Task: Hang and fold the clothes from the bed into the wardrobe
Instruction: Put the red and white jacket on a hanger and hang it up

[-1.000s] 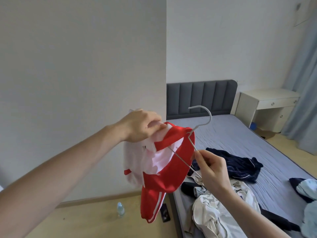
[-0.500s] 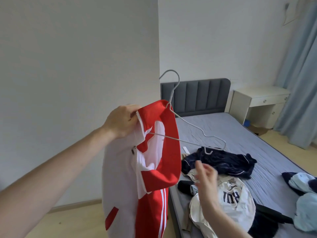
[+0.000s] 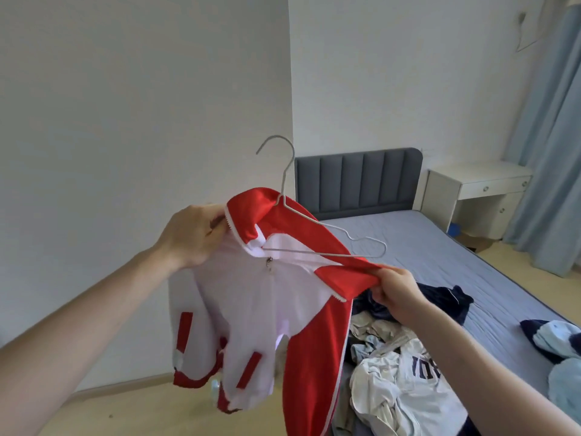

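I hold a red and white zip jacket [image 3: 261,297] up in front of me beside the bed. A thin white wire hanger [image 3: 284,171] sits inside its neck, hook up, with its right end sticking out bare. My left hand [image 3: 195,237] grips the left shoulder and collar. My right hand [image 3: 397,291] pinches the red right shoulder fabric below the hanger's free end. On the grey bed [image 3: 440,247] lie a navy garment [image 3: 446,298], a white printed shirt [image 3: 408,382] and more crumpled clothes.
A white desk [image 3: 478,190] stands right of the grey headboard [image 3: 355,180], with blue curtains [image 3: 553,152] beyond. Light blue and navy clothes [image 3: 559,344] lie at the bed's right edge. A white wall fills the left, with wooden floor [image 3: 132,410] below.
The hanger swung upright inside the jacket, which dropped open to hang full length. My right hand let go of the hanger, dipped, then took hold of the red right shoulder.
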Demonstrator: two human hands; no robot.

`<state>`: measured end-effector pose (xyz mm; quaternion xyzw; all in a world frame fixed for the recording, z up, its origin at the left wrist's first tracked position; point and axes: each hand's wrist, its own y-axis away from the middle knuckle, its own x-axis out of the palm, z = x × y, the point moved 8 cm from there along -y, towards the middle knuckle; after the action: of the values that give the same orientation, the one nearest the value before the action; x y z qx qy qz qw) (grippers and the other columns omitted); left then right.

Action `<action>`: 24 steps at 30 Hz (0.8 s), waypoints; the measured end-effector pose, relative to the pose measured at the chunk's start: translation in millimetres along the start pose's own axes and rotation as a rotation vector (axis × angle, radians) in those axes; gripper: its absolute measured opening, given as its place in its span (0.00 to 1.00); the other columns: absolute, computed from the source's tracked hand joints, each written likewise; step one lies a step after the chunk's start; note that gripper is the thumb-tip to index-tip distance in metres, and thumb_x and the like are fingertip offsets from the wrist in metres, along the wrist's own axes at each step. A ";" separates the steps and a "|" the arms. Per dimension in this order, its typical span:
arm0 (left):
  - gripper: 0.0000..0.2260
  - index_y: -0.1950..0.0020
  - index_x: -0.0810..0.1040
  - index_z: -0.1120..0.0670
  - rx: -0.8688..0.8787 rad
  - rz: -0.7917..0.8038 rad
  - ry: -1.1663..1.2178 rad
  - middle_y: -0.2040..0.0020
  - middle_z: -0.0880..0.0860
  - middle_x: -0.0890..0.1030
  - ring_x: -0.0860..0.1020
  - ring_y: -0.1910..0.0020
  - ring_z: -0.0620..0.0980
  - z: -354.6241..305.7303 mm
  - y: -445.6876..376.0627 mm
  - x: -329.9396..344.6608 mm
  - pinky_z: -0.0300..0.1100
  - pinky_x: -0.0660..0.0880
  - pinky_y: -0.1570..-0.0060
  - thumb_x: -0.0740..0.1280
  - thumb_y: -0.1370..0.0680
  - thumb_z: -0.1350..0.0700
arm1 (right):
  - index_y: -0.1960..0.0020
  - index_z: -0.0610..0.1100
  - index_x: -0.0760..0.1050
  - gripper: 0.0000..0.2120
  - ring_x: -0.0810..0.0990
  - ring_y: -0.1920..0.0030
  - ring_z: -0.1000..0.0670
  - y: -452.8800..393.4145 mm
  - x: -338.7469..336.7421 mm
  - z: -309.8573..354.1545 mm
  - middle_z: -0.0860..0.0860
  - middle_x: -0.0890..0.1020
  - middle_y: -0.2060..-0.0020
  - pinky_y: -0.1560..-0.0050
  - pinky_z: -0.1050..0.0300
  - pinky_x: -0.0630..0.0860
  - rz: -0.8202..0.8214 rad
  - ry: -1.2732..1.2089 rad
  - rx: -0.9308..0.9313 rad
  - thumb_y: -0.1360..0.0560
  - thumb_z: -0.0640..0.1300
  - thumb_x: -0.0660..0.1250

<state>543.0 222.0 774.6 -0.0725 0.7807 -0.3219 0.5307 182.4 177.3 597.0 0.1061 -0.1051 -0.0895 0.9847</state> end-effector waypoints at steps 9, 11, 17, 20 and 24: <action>0.21 0.61 0.76 0.57 -0.021 0.071 0.085 0.70 0.50 0.74 0.70 0.69 0.51 10.5 4.9 8.0 0.50 0.70 0.64 0.54 0.21 0.43 | 0.64 0.47 0.62 0.16 0.60 0.82 0.58 -0.3 -2.0 23.5 0.54 0.63 0.79 0.82 0.68 0.56 0.176 -0.137 0.242 0.20 0.33 0.53; 0.22 0.63 0.73 0.58 -0.019 0.050 0.158 0.71 0.53 0.70 0.65 0.70 0.47 7.5 5.3 10.3 0.49 0.67 0.66 0.55 0.20 0.42 | 0.63 0.47 0.62 0.16 0.60 0.82 0.58 1.0 -3.7 25.4 0.55 0.63 0.79 0.81 0.68 0.56 0.204 -0.137 0.273 0.20 0.33 0.53; 0.23 0.58 0.77 0.63 -0.036 0.000 0.261 0.65 0.63 0.75 0.70 0.66 0.58 3.1 4.8 14.0 0.55 0.71 0.62 0.57 0.18 0.45 | 0.61 0.46 0.62 0.13 0.60 0.81 0.57 -0.9 -8.8 25.4 0.53 0.62 0.76 0.81 0.67 0.57 0.196 -0.098 0.281 0.20 0.34 0.54; 0.24 0.59 0.76 0.64 -0.022 0.005 0.295 0.66 0.64 0.73 0.68 0.68 0.55 -1.4 5.8 14.7 0.54 0.69 0.64 0.57 0.18 0.45 | 0.61 0.46 0.62 0.13 0.61 0.81 0.57 -2.1 -8.8 25.6 0.53 0.63 0.76 0.81 0.67 0.57 0.200 -0.100 0.294 0.20 0.34 0.54; 0.22 0.63 0.75 0.57 -0.015 -0.043 0.373 0.70 0.56 0.68 0.65 0.68 0.45 -7.2 6.0 9.5 0.48 0.65 0.67 0.57 0.18 0.43 | 0.63 0.47 0.61 0.14 0.61 0.82 0.57 -2.1 -6.4 28.3 0.54 0.63 0.78 0.81 0.68 0.57 0.203 -0.094 0.296 0.21 0.34 0.53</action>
<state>534.1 225.4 765.4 -0.0324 0.8662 -0.3351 0.3692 169.6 171.2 622.3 0.2345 -0.1732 0.0217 0.9563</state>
